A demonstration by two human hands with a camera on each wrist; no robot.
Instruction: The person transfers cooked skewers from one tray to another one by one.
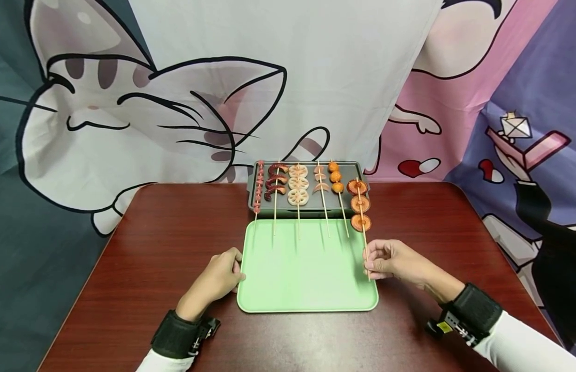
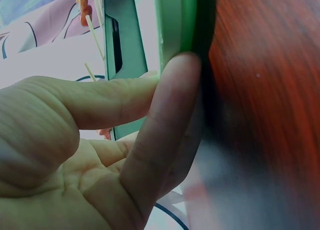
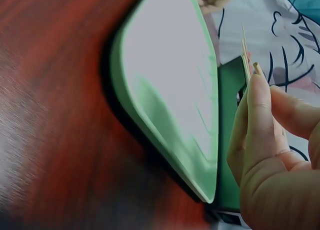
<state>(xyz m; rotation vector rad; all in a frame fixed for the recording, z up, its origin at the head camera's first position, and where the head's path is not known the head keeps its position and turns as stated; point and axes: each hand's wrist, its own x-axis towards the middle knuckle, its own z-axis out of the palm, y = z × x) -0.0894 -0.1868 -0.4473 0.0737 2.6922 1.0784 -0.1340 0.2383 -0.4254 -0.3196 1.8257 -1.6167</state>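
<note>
My right hand pinches the lower stick of a skewer threaded with three round, orange-brown slices. That skewer slants over the right side of a light green tray, its top slice over the grill's right edge. In the right wrist view, the stick's end pokes out between thumb and fingers. My left hand grips the tray's left rim; the left wrist view shows the thumb on one side of the rim and fingers on the other.
Behind the tray, a dark grey grill pan bears several skewers, among them lotus root slices, orange balls and dark red curled pieces. Their sticks overhang the tray. A reddish-brown table lies beneath; a printed cloth hangs behind.
</note>
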